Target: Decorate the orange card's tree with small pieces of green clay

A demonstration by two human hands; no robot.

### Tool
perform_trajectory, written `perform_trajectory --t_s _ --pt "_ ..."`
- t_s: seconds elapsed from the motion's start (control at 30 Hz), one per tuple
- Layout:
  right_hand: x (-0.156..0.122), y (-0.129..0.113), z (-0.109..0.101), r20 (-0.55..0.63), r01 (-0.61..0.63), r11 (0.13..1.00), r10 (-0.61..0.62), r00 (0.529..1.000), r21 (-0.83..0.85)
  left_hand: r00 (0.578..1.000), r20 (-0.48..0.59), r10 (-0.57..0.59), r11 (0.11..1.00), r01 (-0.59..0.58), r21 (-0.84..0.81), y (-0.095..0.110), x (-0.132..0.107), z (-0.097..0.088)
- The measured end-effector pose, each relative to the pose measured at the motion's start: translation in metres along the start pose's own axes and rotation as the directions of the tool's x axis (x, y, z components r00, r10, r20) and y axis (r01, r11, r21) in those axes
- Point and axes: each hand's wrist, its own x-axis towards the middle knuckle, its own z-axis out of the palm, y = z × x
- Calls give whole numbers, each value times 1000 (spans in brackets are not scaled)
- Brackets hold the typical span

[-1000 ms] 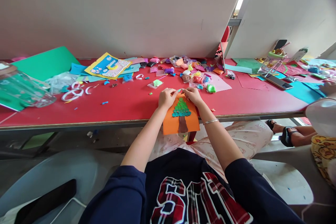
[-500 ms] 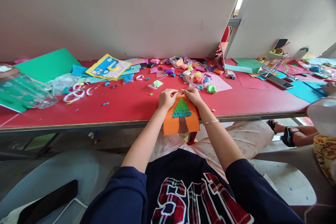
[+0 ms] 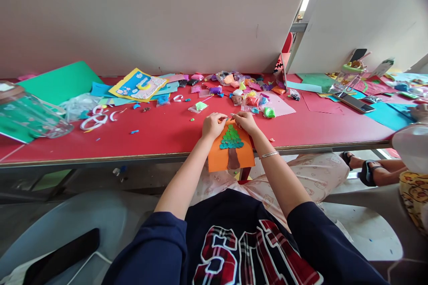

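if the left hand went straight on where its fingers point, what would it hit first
Probably the right hand, opposite the left hand near the top of the orange card, though depth between them is unclear.

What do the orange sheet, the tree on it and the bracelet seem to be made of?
Orange sheet: probably paper or thin card, matte, because it looks flat, with straight edges.
Tree: probably modelling clay, mostly dull; its green and blue-green part shows small, rounded pieces.
Bracelet: likely metal, polished, as it shows bright silvery glints.
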Motion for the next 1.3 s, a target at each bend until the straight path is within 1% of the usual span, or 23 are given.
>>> perform_trajectory --t_s 0.07,0.17,0.27,0.33,0.53,0.6,0.67,0.73,0.87,0.97,1.03,1.1,1.2,1.3 --pt "0 -1 0 0 -8 1000 8 1000 -6 1000 -1 -3 1000 3 -1 1 0 0" --pt "-2 -3 0 -1 -28 999 28 1000 -21 1000 -30 -3 999 2 -40 2 -2 -2" --pt "-4 -5 0 12 -21 999 22 1000 -24 998 -65 -9 992 1 -125 3 -5 -7" --pt "-5 -7 0 14 -11 1000 12 1000 -22 998 -64 -20 981 7 -193 4 -8 -12" --pt "-8 -11 0 5 -12 999 12 1000 -40 994 15 -112 929 110 -353 7 -23 -30" --pt "-8 -12 0 11 -31 998 31 999 -46 992 48 -113 913 122 -390 10 -27 -35" --pt "-8 -13 0 18 -55 997 56 998 -46 993 87 -84 904 112 -412 15 -31 -39" --pt "-7 -12 0 19 -60 997 61 998 -43 991 122 -45 904 93 -417 20 -34 -42" --pt "-5 -10 0 14 -22 999 23 1000 -46 987 160 8 920 56 -389 30 -38 -48" --pt "-4 -9 0 7 -19 998 19 1000 -56 981 168 101 937 -37 -346 35 -42 -51" --pt "-5 -9 0 5 -21 998 22 1000 -60 969 163 185 944 -129 -305 36 -45 -51" --pt "-6 -11 0 9 -34 998 34 999 -60 958 148 246 946 -203 -253 34 -49 -49" --pt "-7 -13 0 11 -40 998 41 999 -50 952 115 284 950 -262 -172 31 -54 -45" --pt "-9 -15 0 7 -34 999 34 999 -29 947 89 309 946 -297 -130 28 -59 -42"
